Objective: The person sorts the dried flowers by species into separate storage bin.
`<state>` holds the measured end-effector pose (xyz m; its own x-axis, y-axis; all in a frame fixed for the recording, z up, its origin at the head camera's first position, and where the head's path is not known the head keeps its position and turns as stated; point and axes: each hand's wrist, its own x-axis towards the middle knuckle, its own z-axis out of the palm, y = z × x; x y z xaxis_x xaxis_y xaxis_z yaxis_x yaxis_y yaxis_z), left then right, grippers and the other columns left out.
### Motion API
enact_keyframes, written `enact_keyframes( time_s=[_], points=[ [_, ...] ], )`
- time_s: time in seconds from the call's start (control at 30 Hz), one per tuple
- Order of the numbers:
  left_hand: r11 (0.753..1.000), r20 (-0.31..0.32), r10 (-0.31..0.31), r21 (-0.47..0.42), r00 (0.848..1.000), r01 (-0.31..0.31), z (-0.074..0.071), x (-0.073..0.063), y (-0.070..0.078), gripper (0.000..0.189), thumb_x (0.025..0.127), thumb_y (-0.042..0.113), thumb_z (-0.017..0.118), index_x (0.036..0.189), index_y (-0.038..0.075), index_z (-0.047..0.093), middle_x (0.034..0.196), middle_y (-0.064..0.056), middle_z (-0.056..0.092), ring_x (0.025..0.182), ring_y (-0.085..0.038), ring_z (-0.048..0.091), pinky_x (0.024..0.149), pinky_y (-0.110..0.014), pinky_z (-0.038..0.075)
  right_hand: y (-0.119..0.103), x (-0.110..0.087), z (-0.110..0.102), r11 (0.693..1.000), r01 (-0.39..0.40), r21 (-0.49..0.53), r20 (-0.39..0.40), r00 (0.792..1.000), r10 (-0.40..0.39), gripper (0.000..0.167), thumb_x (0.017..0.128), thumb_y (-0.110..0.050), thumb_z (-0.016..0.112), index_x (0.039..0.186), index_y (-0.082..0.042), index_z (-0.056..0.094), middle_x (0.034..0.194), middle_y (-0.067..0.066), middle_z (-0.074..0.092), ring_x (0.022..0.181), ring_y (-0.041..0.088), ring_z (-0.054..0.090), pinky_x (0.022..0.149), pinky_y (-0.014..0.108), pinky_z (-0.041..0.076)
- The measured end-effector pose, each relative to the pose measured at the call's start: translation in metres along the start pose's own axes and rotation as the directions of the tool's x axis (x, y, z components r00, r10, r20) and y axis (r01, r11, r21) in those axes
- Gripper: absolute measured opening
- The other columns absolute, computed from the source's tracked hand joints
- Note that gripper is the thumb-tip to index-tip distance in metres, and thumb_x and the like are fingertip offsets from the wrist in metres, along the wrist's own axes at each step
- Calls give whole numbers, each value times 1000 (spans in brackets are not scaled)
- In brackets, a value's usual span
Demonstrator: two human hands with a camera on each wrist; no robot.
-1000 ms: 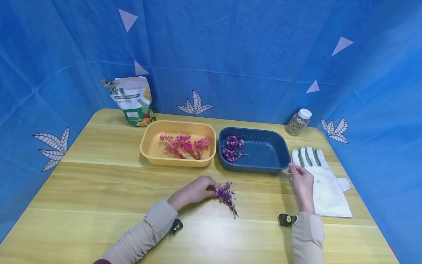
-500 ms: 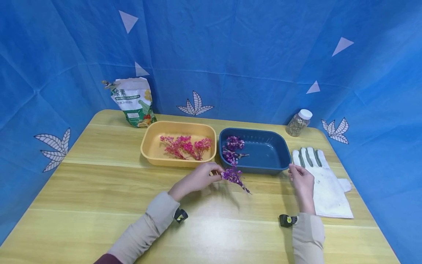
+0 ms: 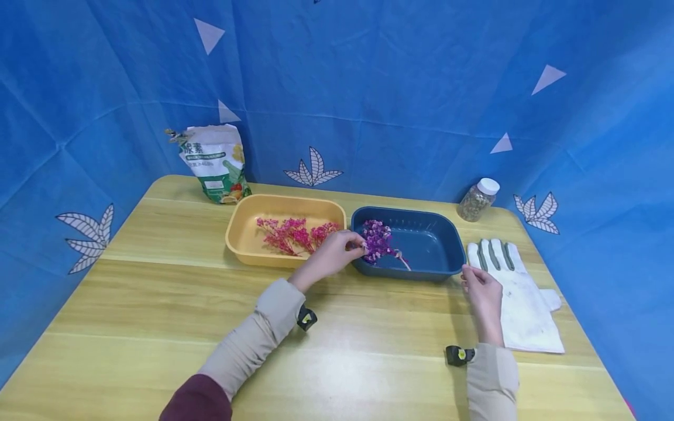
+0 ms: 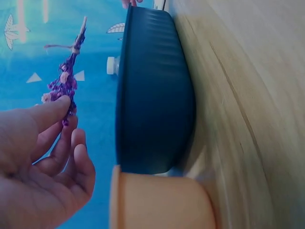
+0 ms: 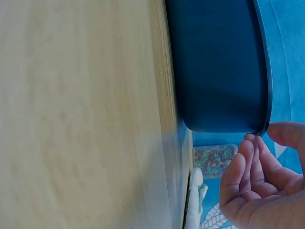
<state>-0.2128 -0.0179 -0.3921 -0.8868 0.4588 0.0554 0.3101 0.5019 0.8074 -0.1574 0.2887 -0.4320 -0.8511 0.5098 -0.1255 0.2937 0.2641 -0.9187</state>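
Note:
My left hand [image 3: 332,256] pinches a small bunch of purple dried flowers [image 4: 66,78] between thumb and fingertips. In the head view the bunch overlaps the left part of the dark blue tub [image 3: 429,247], its tied stem end pointing right. The left wrist view has it raised above the level of the tub's rim. Other purple sprigs in the tub are mostly hidden behind it. At the tub's near right corner, my right hand [image 3: 483,298] pinches the rim with thumb and fingertips. Pink dried flowers [image 3: 286,234] lie in the yellow tub [image 3: 243,252] on the left.
A white-and-green bag [image 3: 216,166] stands behind the yellow tub. At the back right is a clear jar [image 3: 475,202] with a white lid. A white work glove [image 3: 526,310] lies right of my right hand on the wooden table [image 3: 158,310]. Blue cloth hangs behind.
My left hand has lifted the purple bunch off the table and carried it away from me, over the blue tub. The right hand has stayed at the tub's corner.

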Motion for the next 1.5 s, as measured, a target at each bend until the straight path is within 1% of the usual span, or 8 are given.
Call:
enact_keyframes(
  time_s=[0.4,0.53,0.7,0.8,0.93,1.13,1.27,1.5],
  points=[
    [999,-132,4,41,991,1,29,40,2,18,93,17,62,103,5,70,100,-8,66,80,-15,53,69,-23,43,3,1,0,1000,17,5,-19,1000,-17,44,95,-29,55,121,7,57,71,-20,61,69,-4,58,64,12,48],
    [988,-163,-2,154,987,28,39,49,6,19,93,22,63,103,9,72,101,-4,68,81,-14,56,73,-25,44,2,0,-1,1000,6,3,-18,1000,-5,45,95,-30,55,121,6,57,71,-20,60,69,-4,57,64,12,48],
    [938,-138,-40,336,990,85,45,50,9,22,91,29,64,107,16,72,104,2,70,94,-16,60,85,-31,43,2,-1,-1,1000,-2,4,-17,1000,2,45,95,-30,55,121,6,56,68,-23,58,68,-5,57,63,12,47],
    [926,-115,-48,368,992,87,45,49,8,24,91,28,65,111,17,70,107,2,69,103,-19,57,91,-33,41,1,-1,-2,1000,5,12,-19,1000,-4,44,95,-29,56,120,6,57,68,-23,58,68,-4,57,63,12,47],
    [949,-86,-26,310,996,52,42,49,6,24,92,24,64,112,14,69,108,-1,68,106,-21,55,96,-35,39,1,0,-2,1000,12,25,-23,1000,-12,41,95,-27,55,119,6,57,69,-22,59,68,-4,57,63,12,48],
    [991,-57,22,129,998,-14,33,42,5,23,93,16,62,113,6,68,108,-8,66,105,-23,56,93,-35,43,0,-1,-2,1000,12,16,-21,1000,-12,42,95,-27,55,120,6,57,69,-21,60,68,-4,57,64,12,48],
    [999,-69,24,35,997,-21,23,31,3,21,94,14,60,112,5,67,107,-9,63,101,-22,58,87,-33,47,-1,0,-1,1000,14,22,-18,1000,-13,41,95,-27,55,120,5,57,70,-21,59,69,-4,57,64,12,48],
    [1000,-129,26,-3,991,-26,1,2,-10,15,92,12,62,102,4,70,100,-8,66,89,-21,58,78,-30,48,-3,3,0,1000,15,14,-13,1000,-14,40,95,-26,55,120,6,57,71,-19,60,68,-3,57,61,13,47]
  ],
)
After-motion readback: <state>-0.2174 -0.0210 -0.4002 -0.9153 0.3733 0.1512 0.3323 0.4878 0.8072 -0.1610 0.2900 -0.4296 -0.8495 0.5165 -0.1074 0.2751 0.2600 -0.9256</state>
